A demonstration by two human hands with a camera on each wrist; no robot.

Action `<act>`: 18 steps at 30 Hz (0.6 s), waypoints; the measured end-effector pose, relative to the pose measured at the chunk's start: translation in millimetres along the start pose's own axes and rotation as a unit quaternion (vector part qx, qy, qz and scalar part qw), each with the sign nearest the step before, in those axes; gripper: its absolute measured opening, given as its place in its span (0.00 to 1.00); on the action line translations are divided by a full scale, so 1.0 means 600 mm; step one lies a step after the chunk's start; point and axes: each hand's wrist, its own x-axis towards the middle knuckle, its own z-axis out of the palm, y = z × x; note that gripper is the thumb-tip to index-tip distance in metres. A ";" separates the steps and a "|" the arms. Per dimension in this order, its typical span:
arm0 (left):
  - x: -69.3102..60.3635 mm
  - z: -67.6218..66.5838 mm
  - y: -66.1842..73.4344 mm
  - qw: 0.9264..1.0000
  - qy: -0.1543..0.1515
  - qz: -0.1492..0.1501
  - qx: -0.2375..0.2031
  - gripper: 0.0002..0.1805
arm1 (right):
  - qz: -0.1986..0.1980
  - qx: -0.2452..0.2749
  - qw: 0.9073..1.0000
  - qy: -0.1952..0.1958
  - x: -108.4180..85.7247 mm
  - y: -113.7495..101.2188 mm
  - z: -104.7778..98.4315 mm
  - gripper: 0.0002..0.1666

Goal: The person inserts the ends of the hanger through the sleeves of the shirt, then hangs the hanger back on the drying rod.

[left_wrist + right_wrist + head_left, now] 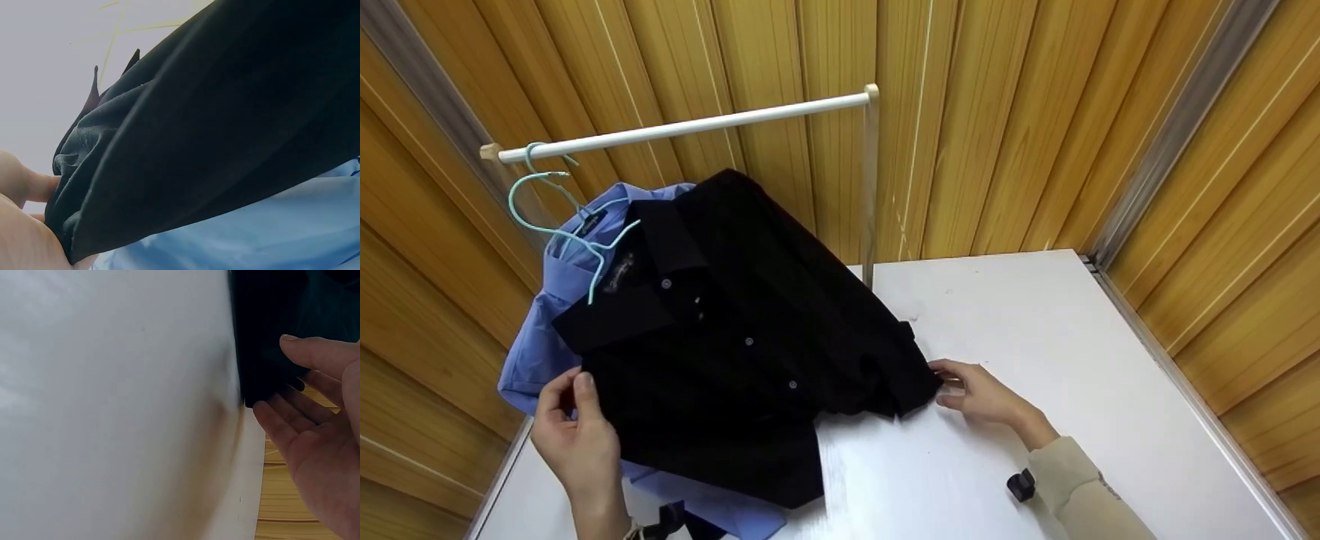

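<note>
A black button-up shirt (pixel 780 315) spreads across the middle of the head view, with a pale teal hanger (pixel 598 247) in its collar. That hanger's hook shows in front of and below the white rod. My left hand (pixel 581 439) pinches the shirt's left edge below the collar; bunched black cloth meets its fingers in the left wrist view. At the end of a black sleeve is my right hand (pixel 979 394). The right wrist view shows its fingers extended under the cloth, thumb apart. Behind hangs a blue shirt (pixel 529 364), largely covered by the black one.
A small rack with a white rod (pixel 682 129) and an upright post (pixel 870 187) stands on the white table (pixel 990 300). The blue shirt's hanger hooks over the rod's left end. Wood-grain walls (pixel 997 112) enclose the back and sides.
</note>
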 end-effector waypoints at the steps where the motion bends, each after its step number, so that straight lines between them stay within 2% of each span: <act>1: 0.001 -0.001 0.001 1.000 0.001 0.002 0.000 0.09 | -0.001 0.003 1.000 -0.003 0.000 -0.001 0.001 0.31; 6: 0.009 -0.003 0.011 1.000 -0.003 0.012 0.003 0.08 | 0.005 0.007 1.000 -0.012 -0.003 -0.004 0.004 0.32; 9: 0.016 -0.002 0.014 1.000 -0.007 0.004 -0.002 0.08 | 0.002 0.008 1.000 -0.013 -0.002 -0.004 0.004 0.32; 12: 0.021 0.001 0.013 1.000 -0.011 -0.004 -0.020 0.09 | 0.001 0.008 1.000 -0.015 -0.001 -0.006 0.004 0.33; 18: 0.023 0.006 0.014 0.999 -0.015 0.003 -0.051 0.09 | -0.001 0.003 1.000 -0.024 -0.003 -0.010 0.007 0.33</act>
